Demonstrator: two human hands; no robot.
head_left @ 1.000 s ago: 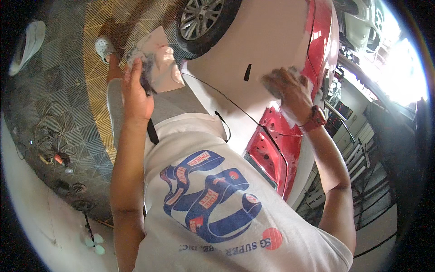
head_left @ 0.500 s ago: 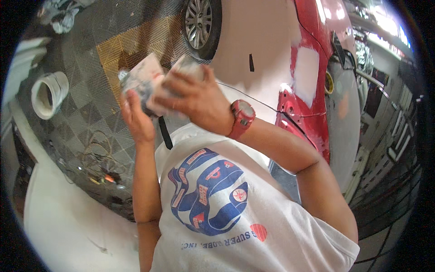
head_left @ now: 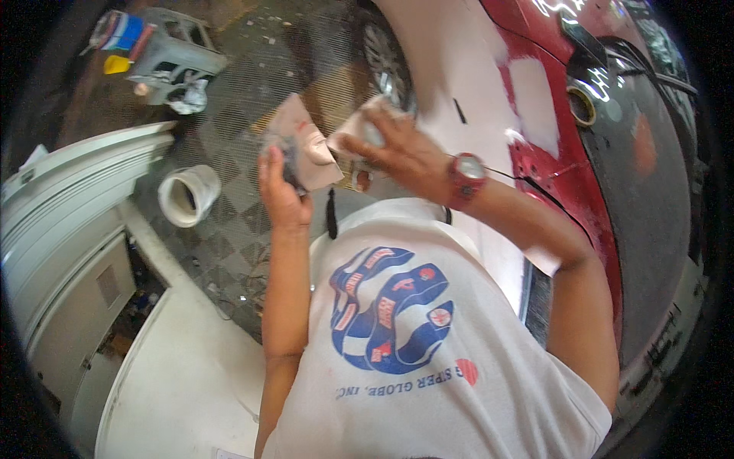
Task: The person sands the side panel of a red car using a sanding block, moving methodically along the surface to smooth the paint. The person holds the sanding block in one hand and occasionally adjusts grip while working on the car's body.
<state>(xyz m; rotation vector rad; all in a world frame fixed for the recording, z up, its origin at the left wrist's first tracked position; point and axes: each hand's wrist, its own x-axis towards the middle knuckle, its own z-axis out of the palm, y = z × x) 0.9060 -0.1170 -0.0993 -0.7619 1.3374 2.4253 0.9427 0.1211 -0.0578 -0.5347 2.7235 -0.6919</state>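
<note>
My left hand [head_left: 284, 195] is closed on the edge of a flat, pale pinkish mixing board [head_left: 304, 130]. Dark grey smears mark its left side, and small red streaks show near the top. A glossy beige dab of putty [head_left: 319, 151] sits on its face. Just right of the board, my right hand [head_left: 405, 149] grips a pale flat spreader [head_left: 353, 126], its fingers partly covering it and slightly blurred. The spreader's lower left corner is close to the putty; whether they touch, I cannot tell.
At the right stands a red car [head_left: 535, 115] with pale patches on its side and a wheel [head_left: 380, 53]. A tape roll [head_left: 582, 105] rests by its glass. Left are a white bucket [head_left: 186, 197], a grey crate [head_left: 172, 57] and a white panel [head_left: 176, 375].
The view has shifted left, bringing the crate into sight. My right hand and the spreader have moved away from the board, uncovering the putty on it.
</note>
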